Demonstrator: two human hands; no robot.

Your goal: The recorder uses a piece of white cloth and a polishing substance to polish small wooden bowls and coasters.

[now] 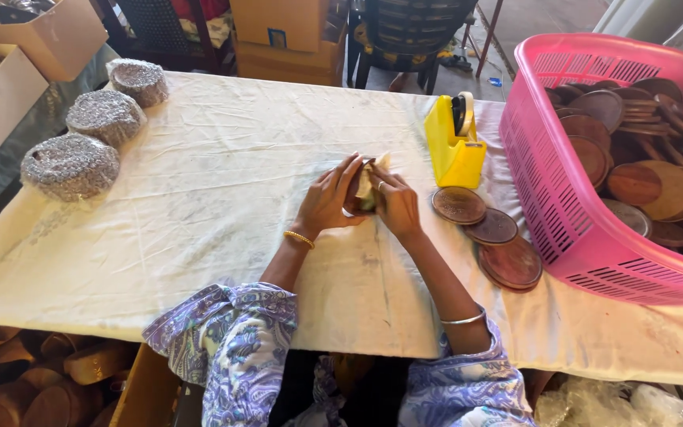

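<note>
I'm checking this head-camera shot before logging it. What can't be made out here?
- Small brown round piece with pale wrapping: mostly covered by the left hand and right hand; its exact grip is unclear.
- Pink plastic basket of brown wooden discs: cut off by the right edge.
- Three silvery clear-wrapped round bundles: contents too small to tell.
- Brown items below the white cloth-covered table: shadowed, cut off by the bottom edge.
</note>
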